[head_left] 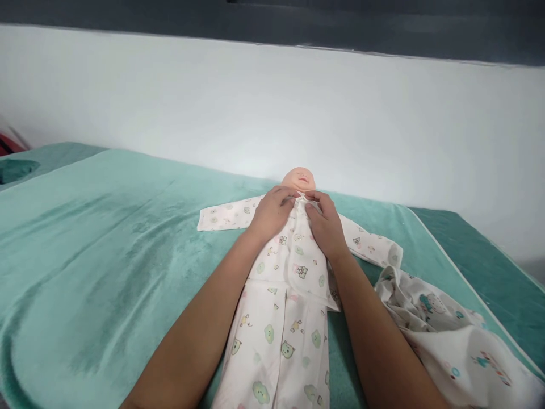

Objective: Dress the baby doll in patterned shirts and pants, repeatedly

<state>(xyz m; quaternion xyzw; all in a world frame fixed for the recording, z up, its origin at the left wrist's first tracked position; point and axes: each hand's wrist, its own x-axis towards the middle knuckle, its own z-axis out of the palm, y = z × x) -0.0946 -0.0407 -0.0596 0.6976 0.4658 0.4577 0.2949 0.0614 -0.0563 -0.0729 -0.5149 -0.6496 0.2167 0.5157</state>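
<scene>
A baby doll [300, 178] lies on its back, its head toward the wall. It is dressed in a white baby shirt [301, 271] printed with small bears and green clouds, both sleeves stretched outward. Matching baby pants [264, 352] cover the lower body, with the shirt's hem over their waist. At the neckline, my left hand [276, 213] has its bent fingers closed on one side of the collar. Facing it, my right hand [327, 226] pinches the collar's other side between thumb and fingers. The exact bit of cloth under the fingertips is partly hidden.
A crumpled white printed cloth [464, 346] lies to the right, beside my right forearm. Under everything spreads a wrinkled light green blanket [106, 255]. Behind the doll's head rises a white wall [238, 108]. A red object [9, 145] shows at the far left edge.
</scene>
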